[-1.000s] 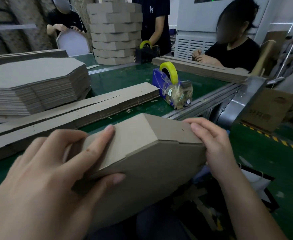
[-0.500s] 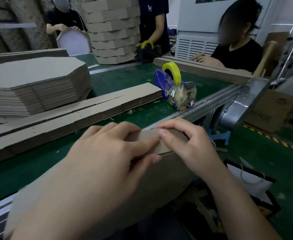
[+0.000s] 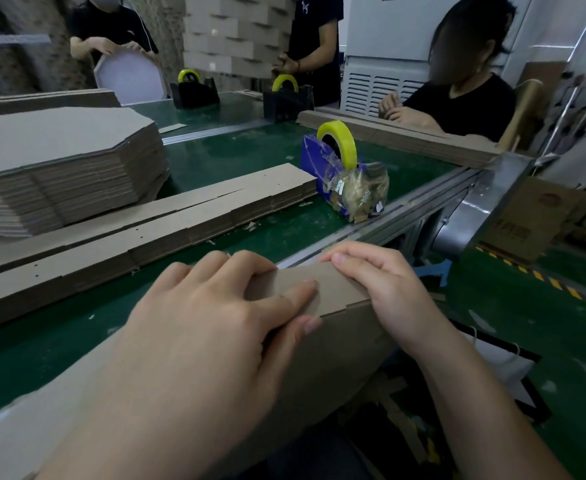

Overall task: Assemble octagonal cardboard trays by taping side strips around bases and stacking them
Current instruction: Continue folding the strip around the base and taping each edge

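Observation:
I hold a brown octagonal cardboard tray (image 3: 340,344) on edge at the near rim of the green table, its base facing me. My left hand (image 3: 215,327) lies over the folded side strip, with its fingers across the top face and its thumb on the base. My right hand (image 3: 385,289) grips the strip's right end, fingers curled over its far edge. Most of the tray is hidden behind my left hand and forearm. A blue tape dispenser (image 3: 345,188) with a yellow roll stands beyond, apart from both hands.
A tall stack of flat octagonal bases (image 3: 59,164) sits at the left, and long piles of side strips (image 3: 153,233) run across the table. Finished trays (image 3: 236,32) are stacked at the back. Two black dispensers and three people are behind. A metal rail (image 3: 405,216) edges the table.
The tray has tipped and dropped lower toward me. My left hand slid right along the side strip, and my right hand moved from the tray's corner onto the strip's top edge.

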